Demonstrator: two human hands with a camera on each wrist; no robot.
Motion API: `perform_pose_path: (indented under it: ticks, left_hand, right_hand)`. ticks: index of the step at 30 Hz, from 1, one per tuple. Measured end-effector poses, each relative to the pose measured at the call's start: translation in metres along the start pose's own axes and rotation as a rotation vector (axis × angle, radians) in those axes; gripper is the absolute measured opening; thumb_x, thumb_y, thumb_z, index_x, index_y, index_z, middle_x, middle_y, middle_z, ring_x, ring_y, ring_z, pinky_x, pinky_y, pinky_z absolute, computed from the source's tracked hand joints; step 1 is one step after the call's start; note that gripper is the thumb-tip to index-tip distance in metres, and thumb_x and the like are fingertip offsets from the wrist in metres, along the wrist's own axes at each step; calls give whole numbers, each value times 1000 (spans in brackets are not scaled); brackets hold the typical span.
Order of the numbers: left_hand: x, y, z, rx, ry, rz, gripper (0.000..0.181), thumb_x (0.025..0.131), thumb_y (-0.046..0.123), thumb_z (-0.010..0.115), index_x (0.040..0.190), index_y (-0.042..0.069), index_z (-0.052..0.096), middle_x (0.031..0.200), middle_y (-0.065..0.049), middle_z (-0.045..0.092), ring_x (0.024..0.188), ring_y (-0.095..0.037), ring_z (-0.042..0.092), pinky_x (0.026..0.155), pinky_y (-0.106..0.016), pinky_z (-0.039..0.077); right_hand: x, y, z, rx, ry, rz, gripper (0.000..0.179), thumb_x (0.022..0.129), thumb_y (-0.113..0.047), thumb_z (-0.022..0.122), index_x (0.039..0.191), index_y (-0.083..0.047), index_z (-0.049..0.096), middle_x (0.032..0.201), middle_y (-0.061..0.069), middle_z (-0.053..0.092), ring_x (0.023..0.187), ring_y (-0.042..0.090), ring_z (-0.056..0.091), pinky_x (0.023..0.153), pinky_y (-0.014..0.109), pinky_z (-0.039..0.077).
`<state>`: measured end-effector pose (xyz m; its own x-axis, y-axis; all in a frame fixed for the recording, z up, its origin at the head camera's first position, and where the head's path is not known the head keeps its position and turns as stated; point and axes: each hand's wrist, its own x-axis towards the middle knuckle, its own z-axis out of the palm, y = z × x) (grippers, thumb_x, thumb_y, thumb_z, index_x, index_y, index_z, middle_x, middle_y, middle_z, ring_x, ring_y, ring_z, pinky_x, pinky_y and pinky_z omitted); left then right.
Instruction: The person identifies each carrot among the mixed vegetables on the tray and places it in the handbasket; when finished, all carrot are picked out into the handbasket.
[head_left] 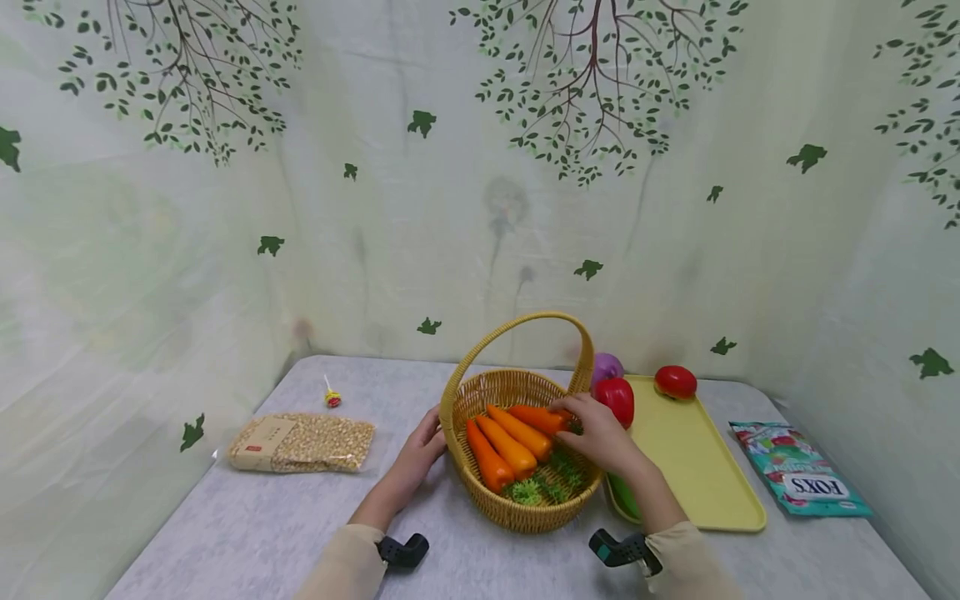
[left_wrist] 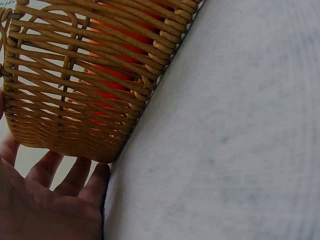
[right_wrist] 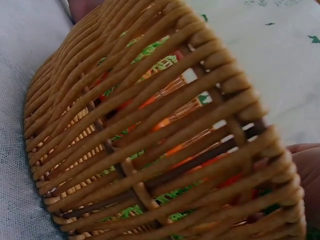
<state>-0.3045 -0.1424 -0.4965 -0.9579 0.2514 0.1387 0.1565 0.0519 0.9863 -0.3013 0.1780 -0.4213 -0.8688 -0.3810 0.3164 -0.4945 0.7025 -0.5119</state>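
Note:
A wicker basket point(head_left: 517, 518) with a tall arched handle stands on the table, holding several orange carrots point(head_left: 506, 446) with leafy green tops. Against the basket's left outer side, my left hand point(head_left: 411, 462) rests with fingers spread along the weave, as the left wrist view shows from close by. Reaching over the right rim, my right hand point(head_left: 600, 433) pinches the rearmost carrot point(head_left: 534, 416) near its green-topped end. The basket wall point(right_wrist: 150, 130) fills most of the right wrist view and hides much of that grip.
Left of the basket lie a bag of grains point(head_left: 303, 442) and a lollipop point(head_left: 332, 398). To the right is a yellow tray point(head_left: 701, 467), with a red tomato point(head_left: 676, 382) at its back edge. A red pepper point(head_left: 615, 400) and a purple vegetable point(head_left: 606, 367) sit behind the basket; a teal FOX'S packet point(head_left: 798, 467) lies far right.

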Motion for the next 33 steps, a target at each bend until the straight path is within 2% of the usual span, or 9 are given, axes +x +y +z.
perform_pose_path:
  ticks: [12,16,22,27,33]
  left_hand:
    - [0,0,-2,14,9,0,50,105,23,48,154,27,36,162,-2,33,151,-29,31,121,-55,30]
    - [0,0,-3,7,8,2,51,105,22,48,154,27,36,162,-2,33,151,-29,30,121,-55,30]
    - [-1,-2,-1,-1,-11,4,51,105,23,48,154,27,36,162,-3,34,151,-29,31,121,-55,30]
    - [0,0,-2,10,-9,15,50,106,21,47,154,27,36,162,-3,34,150,-29,33,121,-55,31]
    - [-2,5,-4,10,-4,7,50,105,21,48,154,27,37,163,-3,33,150,-30,32,121,-54,31]
  right_hand:
    - [17,-8,10,-73,-7,89,30,83,-12,80,112,-13,71,108,6,65,104,25,61,98,48,54]
    - [16,-9,12,-110,-12,81,30,83,-11,80,112,-10,72,111,9,66,103,27,63,98,48,55]
    - [4,-7,10,2,29,41,29,88,-13,75,117,-10,70,123,9,66,117,30,61,104,52,50]
    - [-6,-7,1,104,111,4,26,91,-11,71,117,-12,71,122,5,69,120,28,61,106,54,49]
    - [-16,-3,-13,181,168,52,24,94,-10,66,118,-15,71,122,2,69,117,25,62,100,51,54]
